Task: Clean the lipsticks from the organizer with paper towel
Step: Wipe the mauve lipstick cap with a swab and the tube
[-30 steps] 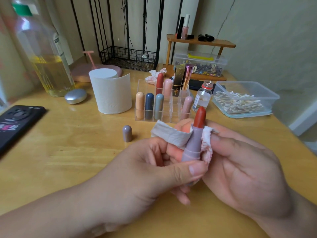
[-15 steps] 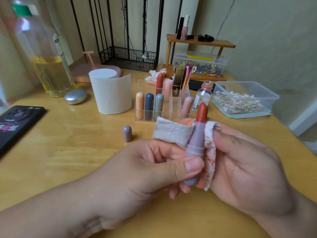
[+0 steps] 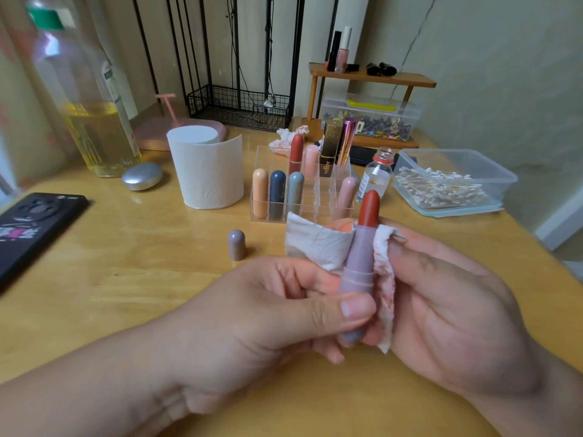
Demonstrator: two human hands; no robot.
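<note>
My left hand (image 3: 271, 313) pinches an uncapped mauve lipstick (image 3: 358, 266) near its base, holding it upright with the red-orange bullet on top. My right hand (image 3: 457, 313) holds a red-stained paper towel (image 3: 315, 242) that wraps behind the tube and hangs down its right side. The lipstick's mauve cap (image 3: 236, 244) stands on the wooden table (image 3: 126, 263) to the left. Behind my hands stands the clear acrylic organizer (image 3: 268, 159) with several capped lipsticks in its compartments.
A paper towel roll (image 3: 206, 171) stands left of the organizer. A small glass bottle (image 3: 375, 176) and a plastic box of cotton swabs (image 3: 451, 181) sit to the right. A phone (image 3: 31, 225), an oil bottle (image 3: 85, 99) and a silver case (image 3: 142, 176) are at left. A crumpled stained tissue (image 3: 285, 138) lies behind.
The lipstick has shifted slightly up and to the right in my left hand. The stained flap of paper towel now hangs lower along the tube's right side.
</note>
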